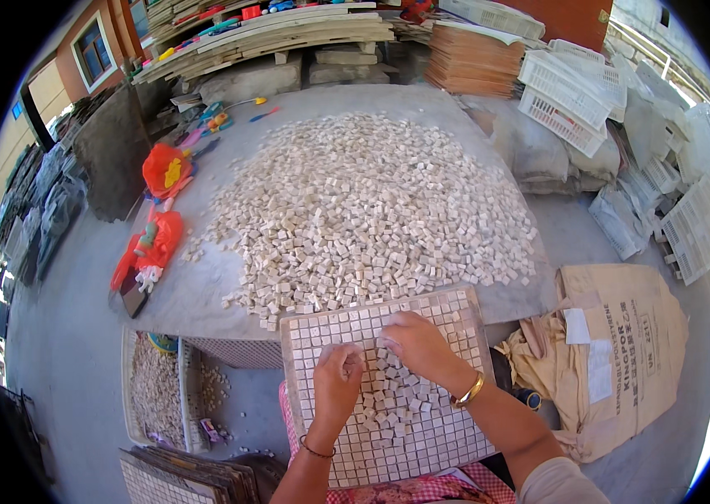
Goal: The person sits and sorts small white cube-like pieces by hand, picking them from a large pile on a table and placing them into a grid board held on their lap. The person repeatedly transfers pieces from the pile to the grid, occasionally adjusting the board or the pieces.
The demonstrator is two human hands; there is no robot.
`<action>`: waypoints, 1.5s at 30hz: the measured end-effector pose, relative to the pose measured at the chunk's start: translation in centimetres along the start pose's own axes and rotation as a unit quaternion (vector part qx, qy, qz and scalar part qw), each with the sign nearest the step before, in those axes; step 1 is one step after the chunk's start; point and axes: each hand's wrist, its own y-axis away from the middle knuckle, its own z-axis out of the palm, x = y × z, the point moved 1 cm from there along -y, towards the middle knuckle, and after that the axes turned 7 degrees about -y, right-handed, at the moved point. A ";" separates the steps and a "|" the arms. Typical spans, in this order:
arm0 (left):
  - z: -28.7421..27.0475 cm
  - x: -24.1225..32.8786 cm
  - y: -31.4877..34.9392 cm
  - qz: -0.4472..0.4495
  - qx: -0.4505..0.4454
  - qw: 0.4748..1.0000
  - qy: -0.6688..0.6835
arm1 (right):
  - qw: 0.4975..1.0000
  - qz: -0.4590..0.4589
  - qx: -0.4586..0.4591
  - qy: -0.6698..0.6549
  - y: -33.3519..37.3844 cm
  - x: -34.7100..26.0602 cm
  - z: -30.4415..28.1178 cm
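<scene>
- While the grey table (204, 294) spreads widest in my view, a broad heap of pale stone cubes (372, 210) covers much of its top.
- Right of it, I see a tan sack (632, 353) lying.
- Nearer, the gridded tray (478, 317) overlaps the table's near edge, most outer cells filled.
- Over the tray's far half, the right hand (418, 340) bends fingertips-down; I cannot tell whether its grip pinches anything.
- Just beside it, the left hand (338, 374) curls its fingers; that grip I cannot tell either.
- Loose cubes (397, 395) lie scattered mid-tray.
</scene>
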 end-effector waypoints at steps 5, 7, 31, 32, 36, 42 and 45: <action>-0.8 -0.8 1.3 -0.026 0.033 0.999 0.017 | 0.999 -0.047 -0.006 0.020 -1.1 0.5 0.7; -1.1 -1.4 1.8 -0.022 0.052 0.998 0.017 | 0.999 -0.039 -0.001 0.033 -1.3 0.3 1.0; -3.4 -1.7 5.8 -0.037 0.015 0.999 0.014 | 0.997 0.064 -0.053 -0.006 1.8 -2.1 -0.7; -3.3 -1.6 5.9 -0.027 0.015 1.000 0.004 | 0.996 0.073 -0.039 -0.018 2.7 -2.4 -0.9; -2.1 -1.3 6.7 0.033 0.006 0.999 -0.035 | 0.998 0.054 -0.004 0.014 6.4 -2.6 -1.3; 0.7 -0.3 6.0 0.130 -0.011 0.983 -0.131 | 0.994 0.074 -0.001 0.077 7.8 -3.5 -0.7; 1.1 0.9 5.0 0.134 -0.031 0.978 -0.155 | 0.991 0.075 -0.020 0.108 6.8 -4.1 -0.5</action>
